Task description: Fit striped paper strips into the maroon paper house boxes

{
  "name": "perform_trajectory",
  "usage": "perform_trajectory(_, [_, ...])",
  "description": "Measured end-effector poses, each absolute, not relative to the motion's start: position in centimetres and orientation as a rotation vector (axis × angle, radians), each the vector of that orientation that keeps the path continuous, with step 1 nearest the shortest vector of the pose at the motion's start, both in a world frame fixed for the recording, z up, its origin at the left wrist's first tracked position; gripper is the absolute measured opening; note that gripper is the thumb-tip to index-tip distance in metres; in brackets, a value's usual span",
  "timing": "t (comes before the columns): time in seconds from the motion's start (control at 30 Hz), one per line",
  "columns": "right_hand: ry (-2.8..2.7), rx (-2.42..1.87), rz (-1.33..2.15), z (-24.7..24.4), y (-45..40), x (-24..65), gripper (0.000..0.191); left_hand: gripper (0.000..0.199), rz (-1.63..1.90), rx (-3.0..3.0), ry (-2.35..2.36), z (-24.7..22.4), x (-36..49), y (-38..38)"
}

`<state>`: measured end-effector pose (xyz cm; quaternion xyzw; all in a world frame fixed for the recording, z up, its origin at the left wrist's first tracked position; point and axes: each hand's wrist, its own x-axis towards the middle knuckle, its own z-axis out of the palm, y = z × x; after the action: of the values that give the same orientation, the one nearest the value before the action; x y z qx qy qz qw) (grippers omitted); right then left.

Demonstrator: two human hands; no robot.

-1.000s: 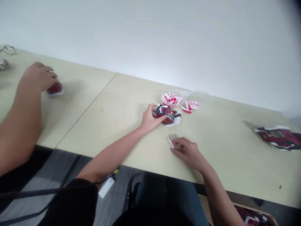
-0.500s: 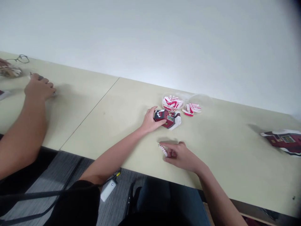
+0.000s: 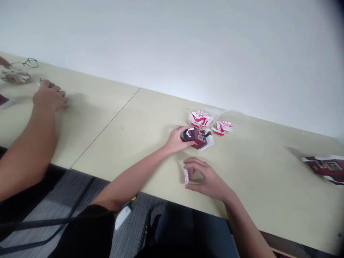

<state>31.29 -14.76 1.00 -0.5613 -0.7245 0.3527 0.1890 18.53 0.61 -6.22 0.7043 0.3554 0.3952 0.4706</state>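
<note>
My left hand (image 3: 178, 140) is closed round a small dark red house-shaped piece (image 3: 199, 138) with white edging, its thumb along the near side. Nearer the table's front edge, my right hand (image 3: 206, 179) pinches a small white strip with red stripes (image 3: 186, 176) between thumb and fingers, one end against each. Just behind the house piece, a clear round container (image 3: 189, 121) holds several red and white pieces (image 3: 202, 119). To its right, more such pieces (image 3: 222, 127) lie beside or on a clear round lid (image 3: 242, 117).
Another dark red piece (image 3: 329, 167) stands at the far right. At the left, a co-worker's hand (image 3: 49, 96) rests on the table (image 3: 107, 107) near glasses (image 3: 31, 63) and a container with loose pieces (image 3: 16, 77). A white wall is behind.
The striped strip has turned more upright in my right hand, now gripped by its ends. My left hand and the house piece have shifted slightly right in view, as has the whole scene.
</note>
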Motion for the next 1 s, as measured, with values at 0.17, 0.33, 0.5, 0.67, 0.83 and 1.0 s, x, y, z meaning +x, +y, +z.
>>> perform_trajectory(0.17, [-1.712,-1.581,0.735,2.9,-11.7,33.8,0.047,0.063,0.97,1.682,0.834,-6.7,18.7,0.5])
perform_trajectory(0.33, [-1.642,-1.678,0.562,2.7,-7.5,37.8,0.048,0.07,0.981,1.546,0.763,-7.1,18.9,0.8])
perform_trajectory(0.5, [-1.802,-1.709,0.629,1.5,-5.4,39.0,0.048,0.074,0.928,1.471,0.673,-6.5,18.5,0.9])
perform_trajectory(0.67, [-1.805,-1.758,0.679,1.0,-5.5,38.8,0.047,0.057,0.947,1.486,0.591,-6.2,18.3,1.0])
perform_trajectory(0.83, [-1.802,-1.779,0.735,1.4,-5.3,38.9,0.048,0.059,0.941,1.474,0.577,-6.3,18.3,1.1])
perform_trajectory(1.0, [-1.825,-1.806,0.772,1.8,-5.1,38.8,0.046,0.06,0.949,1.489,0.583,-6.1,18.2,1.1])
